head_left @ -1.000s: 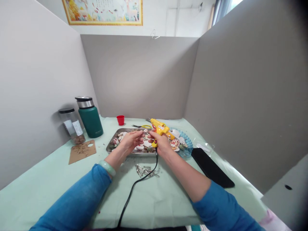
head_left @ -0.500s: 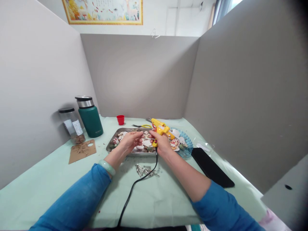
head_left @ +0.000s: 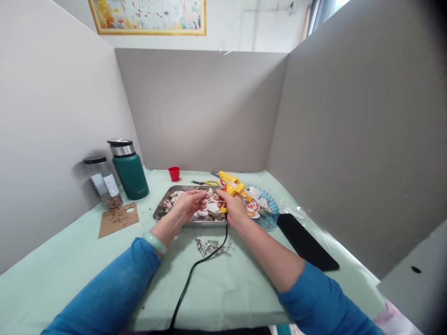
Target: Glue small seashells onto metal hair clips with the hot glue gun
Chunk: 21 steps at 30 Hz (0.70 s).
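Note:
My right hand [head_left: 233, 204] is closed round the handle of a yellow glue gun [head_left: 231, 182], whose nozzle points up and to the left. A black cord [head_left: 195, 264] runs from its handle down to the table's front edge. My left hand [head_left: 190, 204] is over the metal tray [head_left: 161, 212], fingers pinched together on something too small to make out. White and brown shells [head_left: 213, 207] lie in the tray between the hands. Under the glue gun's right side, a blue glass plate [head_left: 273, 215] holds more shells. Metal clips [head_left: 212, 247] lie in front of the tray.
A green bottle [head_left: 130, 174], a clear jar [head_left: 104, 184] and a brown board [head_left: 118, 220] stand or lie at left. Behind the tray are a red cup [head_left: 174, 174] and yellow-handled scissors [head_left: 211, 183]. A black slab [head_left: 308, 243] lies at right. Grey partitions [head_left: 202, 107] surround the table.
The view has shifted very slightly. My hands hold nearly the same pose over the tray, and the glue gun stays in my right hand.

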Motion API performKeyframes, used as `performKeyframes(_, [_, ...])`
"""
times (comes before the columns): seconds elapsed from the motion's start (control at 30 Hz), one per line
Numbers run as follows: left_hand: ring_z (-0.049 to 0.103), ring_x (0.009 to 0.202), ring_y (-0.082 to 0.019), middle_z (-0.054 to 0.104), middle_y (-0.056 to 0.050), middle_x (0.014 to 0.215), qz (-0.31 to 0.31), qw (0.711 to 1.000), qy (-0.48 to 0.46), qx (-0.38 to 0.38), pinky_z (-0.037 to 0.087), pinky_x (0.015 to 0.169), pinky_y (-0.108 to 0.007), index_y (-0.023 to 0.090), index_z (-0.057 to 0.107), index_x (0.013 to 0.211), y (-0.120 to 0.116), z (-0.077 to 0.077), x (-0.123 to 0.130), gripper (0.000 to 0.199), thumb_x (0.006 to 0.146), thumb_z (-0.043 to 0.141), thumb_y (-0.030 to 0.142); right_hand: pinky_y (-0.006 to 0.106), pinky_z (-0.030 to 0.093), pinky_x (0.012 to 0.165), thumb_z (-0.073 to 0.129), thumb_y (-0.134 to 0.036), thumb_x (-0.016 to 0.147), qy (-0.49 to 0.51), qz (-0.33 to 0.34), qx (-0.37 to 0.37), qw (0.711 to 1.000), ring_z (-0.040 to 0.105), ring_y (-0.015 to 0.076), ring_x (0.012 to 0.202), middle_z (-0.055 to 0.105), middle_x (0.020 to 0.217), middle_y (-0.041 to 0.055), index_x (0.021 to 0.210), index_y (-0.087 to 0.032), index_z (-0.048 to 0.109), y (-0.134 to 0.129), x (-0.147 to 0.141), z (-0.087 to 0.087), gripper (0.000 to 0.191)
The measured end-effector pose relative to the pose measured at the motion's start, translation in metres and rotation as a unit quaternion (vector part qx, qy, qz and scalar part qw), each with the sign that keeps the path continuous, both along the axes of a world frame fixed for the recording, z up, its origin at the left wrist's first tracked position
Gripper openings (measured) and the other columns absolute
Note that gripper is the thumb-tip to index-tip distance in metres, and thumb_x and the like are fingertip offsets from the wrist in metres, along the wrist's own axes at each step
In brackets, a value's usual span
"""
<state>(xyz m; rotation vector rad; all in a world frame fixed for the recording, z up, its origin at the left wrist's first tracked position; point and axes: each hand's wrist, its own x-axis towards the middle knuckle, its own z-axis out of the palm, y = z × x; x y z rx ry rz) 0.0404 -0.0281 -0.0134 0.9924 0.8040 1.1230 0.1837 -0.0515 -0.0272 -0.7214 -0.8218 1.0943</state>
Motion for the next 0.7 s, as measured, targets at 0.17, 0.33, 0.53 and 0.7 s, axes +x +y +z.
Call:
performKeyframes(0.17, [0.059,0.050,-0.010,0.065,-0.005,0.068,-0.001,1.000,-0.006,-0.004,0.051,0.049,-0.022,0.007,0.064,0.083,0.0024,-0.0004,-0.0009,0.011,0.072,0.066,0.007,0.017,0.038,0.039,0.070,-0.026,0.059,-0.013,-0.022,0.007,1.000,0.049,0.0080,0.048,0.056,0.060,-0.0034,0.077,-0.016,0.057,-0.0052,-0.0040,0.0028,0.024])
performKeyframes(0.33, [0.059,0.049,-0.009,0.065,-0.004,0.067,-0.004,1.000,-0.016,-0.027,0.051,0.049,-0.021,0.008,0.064,0.079,0.0041,-0.0021,-0.0014,0.006,0.074,0.066,0.009,0.017,0.037,0.039,0.070,-0.027,0.060,-0.019,-0.030,0.009,0.999,0.046,0.0067,0.044,0.056,0.058,-0.0036,0.076,-0.016,0.058,-0.0043,-0.0035,0.0009,0.023])
performKeyframes(0.53, [0.058,0.048,-0.008,0.064,-0.003,0.065,0.007,0.999,-0.015,-0.052,0.050,0.049,-0.021,0.009,0.064,0.079,0.0025,-0.0007,-0.0008,0.009,0.072,0.069,0.012,0.018,0.038,0.039,0.071,-0.026,0.057,-0.013,-0.021,-0.002,1.000,0.050,0.0079,0.048,0.057,0.064,-0.0034,0.076,-0.017,0.057,-0.0049,-0.0023,0.0023,0.025])
performKeyframes(0.7, [0.057,0.047,-0.008,0.064,-0.004,0.066,0.001,0.998,-0.010,-0.054,0.049,0.046,-0.021,0.009,0.063,0.077,0.0004,0.0013,-0.0005,0.009,0.074,0.068,0.014,0.017,0.038,0.039,0.071,-0.025,0.056,-0.018,-0.013,-0.010,1.000,0.051,0.0078,0.049,0.056,0.064,-0.0044,0.076,-0.016,0.057,-0.0076,-0.0033,0.0053,0.026])
